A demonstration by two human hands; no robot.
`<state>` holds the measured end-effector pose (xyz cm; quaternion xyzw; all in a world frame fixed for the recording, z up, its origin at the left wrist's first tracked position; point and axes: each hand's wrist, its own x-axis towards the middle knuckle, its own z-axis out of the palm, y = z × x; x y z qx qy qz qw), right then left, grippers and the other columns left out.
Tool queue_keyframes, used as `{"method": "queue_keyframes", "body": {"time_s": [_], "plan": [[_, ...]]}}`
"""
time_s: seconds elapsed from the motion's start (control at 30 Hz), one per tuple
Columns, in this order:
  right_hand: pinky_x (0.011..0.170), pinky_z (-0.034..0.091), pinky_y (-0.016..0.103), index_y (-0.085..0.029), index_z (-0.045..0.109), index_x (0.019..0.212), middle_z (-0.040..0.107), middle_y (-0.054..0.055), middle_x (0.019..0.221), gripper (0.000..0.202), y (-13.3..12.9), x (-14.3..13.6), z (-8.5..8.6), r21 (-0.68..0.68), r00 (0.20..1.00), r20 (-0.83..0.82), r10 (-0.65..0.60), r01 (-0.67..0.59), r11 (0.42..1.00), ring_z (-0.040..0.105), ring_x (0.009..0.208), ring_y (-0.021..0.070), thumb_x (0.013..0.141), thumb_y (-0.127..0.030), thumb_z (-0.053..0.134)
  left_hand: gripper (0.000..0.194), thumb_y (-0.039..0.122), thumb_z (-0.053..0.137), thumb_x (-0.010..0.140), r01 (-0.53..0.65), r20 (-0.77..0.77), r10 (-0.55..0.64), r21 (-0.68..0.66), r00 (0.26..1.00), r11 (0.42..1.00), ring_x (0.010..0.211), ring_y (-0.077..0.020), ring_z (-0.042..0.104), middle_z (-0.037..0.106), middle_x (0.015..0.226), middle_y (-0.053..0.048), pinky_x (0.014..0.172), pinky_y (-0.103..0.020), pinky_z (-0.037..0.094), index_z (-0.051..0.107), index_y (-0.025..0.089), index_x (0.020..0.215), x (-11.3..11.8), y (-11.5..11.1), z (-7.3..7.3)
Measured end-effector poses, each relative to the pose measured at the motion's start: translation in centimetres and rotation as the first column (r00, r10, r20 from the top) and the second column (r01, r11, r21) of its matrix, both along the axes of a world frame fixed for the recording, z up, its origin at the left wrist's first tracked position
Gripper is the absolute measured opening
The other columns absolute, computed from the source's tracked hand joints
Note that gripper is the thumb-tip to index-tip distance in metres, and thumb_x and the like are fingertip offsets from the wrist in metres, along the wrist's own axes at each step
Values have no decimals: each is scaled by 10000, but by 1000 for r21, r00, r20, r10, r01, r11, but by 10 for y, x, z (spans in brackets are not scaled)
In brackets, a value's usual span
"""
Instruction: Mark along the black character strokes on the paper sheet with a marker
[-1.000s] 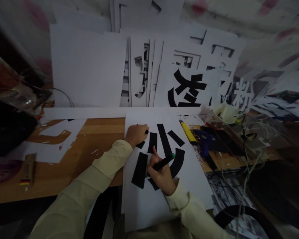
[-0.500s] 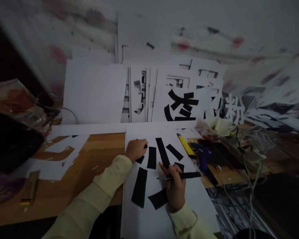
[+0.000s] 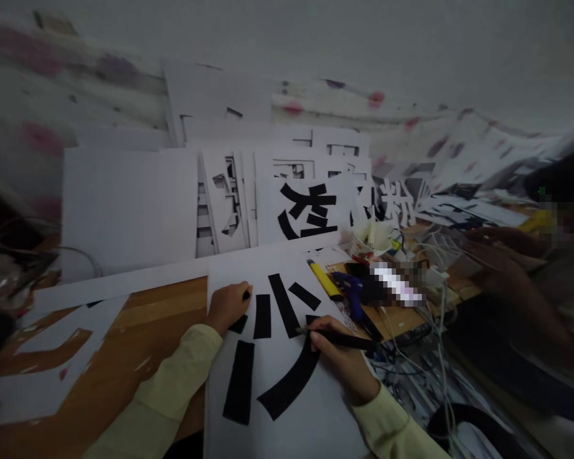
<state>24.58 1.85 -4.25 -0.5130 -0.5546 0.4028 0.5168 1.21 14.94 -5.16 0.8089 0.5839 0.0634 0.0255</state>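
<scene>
A white board with bold black strokes of a character lies in front of me. My right hand grips a slim black craft knife, whose grey tip touches or nearly touches the lower end of the long slanted black stroke. My left hand rests closed on the board's left side, beside a short upright stroke. A small dark end of something pokes out of its fingers; the rest is hidden. Below lie a broad curved stroke and a thick left stroke.
A yellow cutter, a blue glue gun and a paper cup stand right of the board. White boards lean on the wall. Cables hang at right, where another person's hand shows. A cut sheet lies left.
My view has swung right, bringing another person into sight. My right hand has turned the knife tip up to the slanted stroke. My left hand stays on the board, still closed.
</scene>
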Motion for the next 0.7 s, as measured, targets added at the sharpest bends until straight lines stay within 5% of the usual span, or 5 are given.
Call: {"method": "queue_keyframes", "body": {"time_s": [0.17, 0.33, 0.7], "plan": [[848, 542, 341, -244, 647, 1087, 727, 45, 999, 234, 1, 20, 9, 87, 946, 310, 99, -132, 987, 690, 918, 195, 870, -318, 600, 368, 376, 270, 977, -11, -55, 8, -43, 998, 999, 808, -209, 659, 704, 854, -55, 602, -270, 345, 590, 214, 891, 3, -1, 7], [1086, 369, 536, -209, 620, 1173, 719, 124, 1114, 343, 5, 27, -13, 182, 780, 616, 107, -273, 945, 662, 1083, 272, 841, -283, 654, 368, 372, 258, 982, -36, -90, 28, -92, 996, 995, 813, -217, 659, 705, 874, -57, 593, -271, 323, 581, 211, 913, 8, -2, 14], [1188, 105, 541, -271, 601, 1212, 711, 79, 1157, 392, 3, 27, -46, 187, 738, 674, 33, -213, 959, 631, 1146, 233, 837, -368, 657, 388, 435, 273, 952, -150, -22, 148, -157, 989, 976, 750, -205, 639, 683, 766, -18, 579, -255, 341, 582, 230, 835, 8, 4, 6]]}}
